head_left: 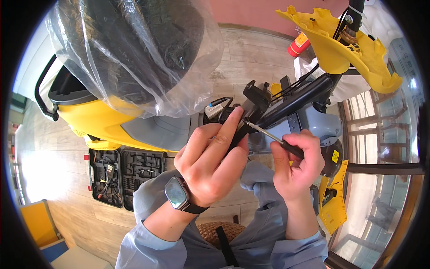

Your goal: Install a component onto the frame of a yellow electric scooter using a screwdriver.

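My right hand [298,163] is closed round the dark handle of a screwdriver [270,136]. The thin metal shaft slants up and left, its tip at a small dark fitting near a black part [239,137]. My left hand [212,163], with a watch on its wrist, grips this black part; the index finger lies stretched along it, close to the screwdriver's tip. Just beyond the fingers are a black bracket [256,96] and the thick black frame tube [295,101] of a partly stripped yellow scooter [101,121]. My left palm hides part of the black piece.
Clear plastic wraps the scooter's seat [134,49]. An open tool case [121,177] lies on the wooden floor at left. A yellow front panel [342,45] hangs at upper right, near a red fire extinguisher [299,45]. Another yellow panel [335,201] leans by the glass at right.
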Demonstrator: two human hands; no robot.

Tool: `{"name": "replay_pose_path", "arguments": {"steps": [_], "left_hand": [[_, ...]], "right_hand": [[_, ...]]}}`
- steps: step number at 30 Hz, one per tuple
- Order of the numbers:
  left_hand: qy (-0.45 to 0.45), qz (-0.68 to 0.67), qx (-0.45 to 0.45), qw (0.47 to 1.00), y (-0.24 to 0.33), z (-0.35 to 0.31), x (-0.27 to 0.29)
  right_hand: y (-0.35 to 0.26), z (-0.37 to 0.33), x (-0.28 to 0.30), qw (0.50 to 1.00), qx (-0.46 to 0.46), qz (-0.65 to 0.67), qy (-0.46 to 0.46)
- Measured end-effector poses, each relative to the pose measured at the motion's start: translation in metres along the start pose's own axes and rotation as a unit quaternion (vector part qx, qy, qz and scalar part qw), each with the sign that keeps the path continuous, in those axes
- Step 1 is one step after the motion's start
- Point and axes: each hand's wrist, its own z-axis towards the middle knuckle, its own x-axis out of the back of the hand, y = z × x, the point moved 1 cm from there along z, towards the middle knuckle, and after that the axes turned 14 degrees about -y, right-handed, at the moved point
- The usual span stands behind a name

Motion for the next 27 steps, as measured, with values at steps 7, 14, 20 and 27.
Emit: {"name": "replay_pose_path", "arguments": {"steps": [7,14,20,27], "left_hand": [[-0.004,0.006,-0.01,1.0,0.001,0.0,0.001],[0.002,0.031,-0.028,0.999,-0.001,-0.001,0.0],[-0.015,-0.019,0.024,0.999,-0.003,0.002,0.0],[-0.01,-0.023,0.029,0.999,-0.005,0.001,0.0]], "right_hand": [[-0.004,0.001,0.003,0.999,0.019,-0.039,0.006],[0.0,0.003,0.006,0.993,0.052,-0.088,-0.05],[0.003,-0.002,0.005,0.996,-0.031,0.056,-0.061],[0.001,-0.001,0.001,0.998,0.025,0.0,-0.051]]}}
